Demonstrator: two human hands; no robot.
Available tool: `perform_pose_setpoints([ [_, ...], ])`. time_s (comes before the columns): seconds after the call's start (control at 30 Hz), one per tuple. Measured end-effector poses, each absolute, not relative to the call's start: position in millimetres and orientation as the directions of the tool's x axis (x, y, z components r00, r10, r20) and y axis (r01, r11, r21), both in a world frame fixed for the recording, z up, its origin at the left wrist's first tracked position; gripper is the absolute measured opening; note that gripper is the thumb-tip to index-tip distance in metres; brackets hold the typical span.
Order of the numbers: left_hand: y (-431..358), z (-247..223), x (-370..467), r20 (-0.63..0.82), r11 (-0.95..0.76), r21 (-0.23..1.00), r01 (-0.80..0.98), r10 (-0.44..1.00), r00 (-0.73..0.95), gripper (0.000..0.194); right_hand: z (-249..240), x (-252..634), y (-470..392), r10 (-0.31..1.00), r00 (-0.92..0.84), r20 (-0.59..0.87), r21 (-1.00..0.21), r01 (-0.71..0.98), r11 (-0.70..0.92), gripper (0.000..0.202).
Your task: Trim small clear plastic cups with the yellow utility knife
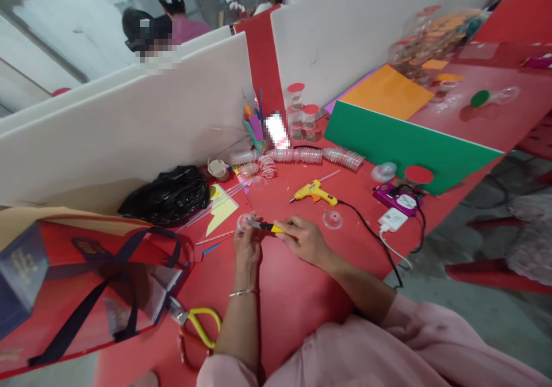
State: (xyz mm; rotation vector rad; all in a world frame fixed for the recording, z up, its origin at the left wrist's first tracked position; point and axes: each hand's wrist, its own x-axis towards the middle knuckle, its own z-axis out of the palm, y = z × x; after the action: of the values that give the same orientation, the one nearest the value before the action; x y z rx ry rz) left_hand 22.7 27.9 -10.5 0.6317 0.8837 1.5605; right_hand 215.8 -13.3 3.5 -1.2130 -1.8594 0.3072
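Observation:
My left hand (247, 238) is closed on a small transparent plastic piece (245, 221), probably a cup or lid; the fingers cover part of it. In my right hand (307, 240) is a yellow-and-black utility knife (273, 228), its blade pointing left and reaching the plastic piece. Whether the blade cuts into it I cannot tell. To the right of my right hand lies a round transparent lid (332, 219). A yellow glue gun (314, 192) rests beyond my hands, its black cord trailing right. Below my left hand are a striped straw (215, 237) and yellow paper (222, 207).
Stacked plastic cups (297, 156) lie along the white partition (181, 111). A black plastic bag (168, 196), a red gift bag (107, 283) and yellow-handled scissors (200, 324) are on the left. Right stand a purple power strip (397, 198) and green board (409, 145). People sit beyond the partition.

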Motion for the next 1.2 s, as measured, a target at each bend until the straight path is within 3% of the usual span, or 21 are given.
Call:
perform_pose_setpoints([
  [0.13,30,-17,20,-0.074,-0.029,0.834,-0.550,0.984,-0.163,0.048,7,216,-15,0.892,-0.158,0.424,-0.708,0.556,0.435,0.036],
  [0.33,29,-17,20,-0.072,-0.030,0.850,-0.526,0.982,-0.173,0.040,8,216,-16,0.912,-0.174,0.370,-0.721,0.566,0.400,0.038],
  [0.67,26,-3,26,-0.103,-0.032,0.837,-0.546,0.971,-0.216,0.037,11,214,-16,0.890,-0.177,0.421,-0.685,0.581,0.440,0.035],
  [1.07,24,-4,22,-0.081,-0.029,0.825,-0.564,0.982,-0.168,0.036,8,215,-14,0.815,-0.176,0.552,-0.514,0.697,0.499,0.033],
  [1.2,23,-3,23,-0.074,-0.017,0.834,-0.552,0.987,-0.141,0.037,8,219,-12,0.819,-0.171,0.548,-0.514,0.703,0.491,0.032],
])
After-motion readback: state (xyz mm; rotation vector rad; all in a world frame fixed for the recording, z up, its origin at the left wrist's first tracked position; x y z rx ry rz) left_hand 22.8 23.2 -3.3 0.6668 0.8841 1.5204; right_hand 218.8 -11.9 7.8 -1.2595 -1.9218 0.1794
